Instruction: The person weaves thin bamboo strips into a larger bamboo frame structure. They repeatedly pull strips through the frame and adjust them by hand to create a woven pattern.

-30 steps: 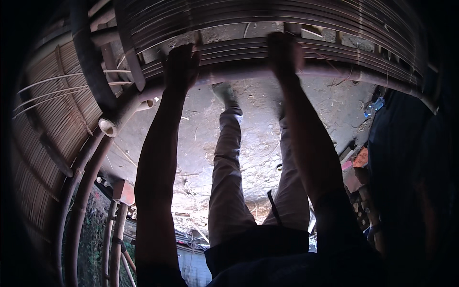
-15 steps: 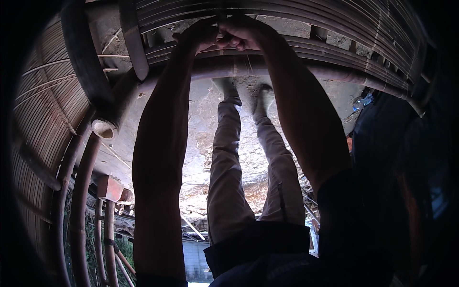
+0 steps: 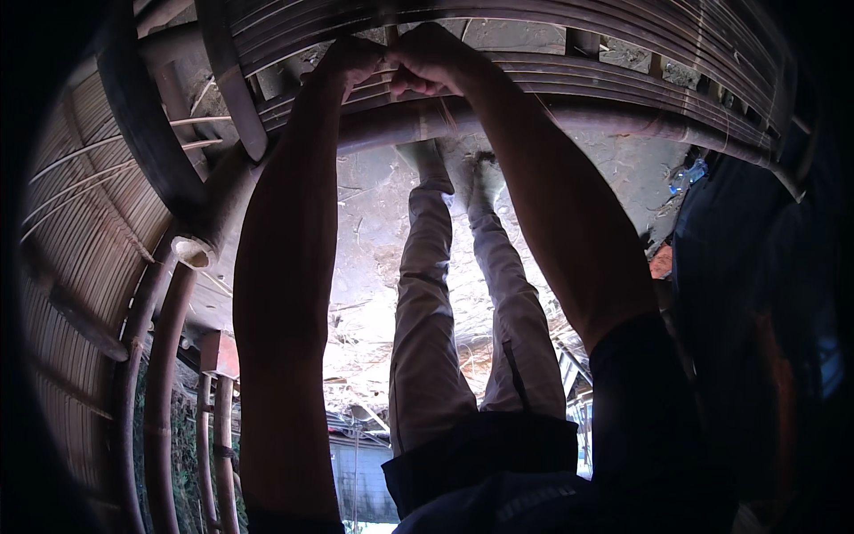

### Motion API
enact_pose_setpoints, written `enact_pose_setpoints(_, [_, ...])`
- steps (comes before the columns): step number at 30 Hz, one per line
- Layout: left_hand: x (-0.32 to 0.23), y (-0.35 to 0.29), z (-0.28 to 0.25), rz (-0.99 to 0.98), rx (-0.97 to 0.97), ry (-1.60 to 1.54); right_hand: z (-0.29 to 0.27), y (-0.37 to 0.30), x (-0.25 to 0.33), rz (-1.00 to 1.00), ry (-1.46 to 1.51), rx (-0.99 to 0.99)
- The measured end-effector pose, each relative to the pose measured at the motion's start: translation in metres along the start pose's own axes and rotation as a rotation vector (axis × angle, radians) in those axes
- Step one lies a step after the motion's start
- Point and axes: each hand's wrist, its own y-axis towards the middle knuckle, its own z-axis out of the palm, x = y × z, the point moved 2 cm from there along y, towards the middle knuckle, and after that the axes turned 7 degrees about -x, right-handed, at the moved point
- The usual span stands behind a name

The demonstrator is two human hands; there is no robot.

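Observation:
Both my arms reach out to a bench-like frame of bamboo slats [image 3: 569, 73]. My left hand [image 3: 358, 60] is closed, its knuckles close against the right one; whatever lies in its fingers is too dark to name. My right hand [image 3: 431, 59] has curled fingers, also closed, and its grip is hidden. Both hands are over the gap between the two bands of slats, above the thick front bamboo pole [image 3: 587, 120]. Thin strands hang by the pole just below my right hand.
At left stand a woven slat panel [image 3: 89, 187], dark upright bamboo pieces [image 3: 147, 133] and a cut hollow pole end [image 3: 193, 252]. A reddish block [image 3: 220, 354] tops thin poles lower left. A clear plastic bottle [image 3: 688, 176] lies on the floor at right, beside dark cloth [image 3: 738, 240].
Both hands have shifted slightly left in the picture and stay close together, fingers still curled. The view has moved a little; the bamboo frame looks otherwise the same.

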Motion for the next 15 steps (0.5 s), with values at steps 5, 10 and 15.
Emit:
enact_pose_setpoints(5, [0.003, 0.008, -0.007, -0.019, 0.017, 0.047, -0.013, -0.035, -0.025, -0.583, -0.795, -0.731])
enact_pose_setpoints(10, [0.011, 0.011, -0.004, 0.007, -0.069, 0.348, -0.025, -0.078, -0.036, -0.441, -0.694, -0.7])
enact_pose_setpoints(15, [0.022, -0.027, -0.013, 0.152, -0.295, -0.361, -0.055, -0.12, -0.05, -0.3, -0.175, -0.214])
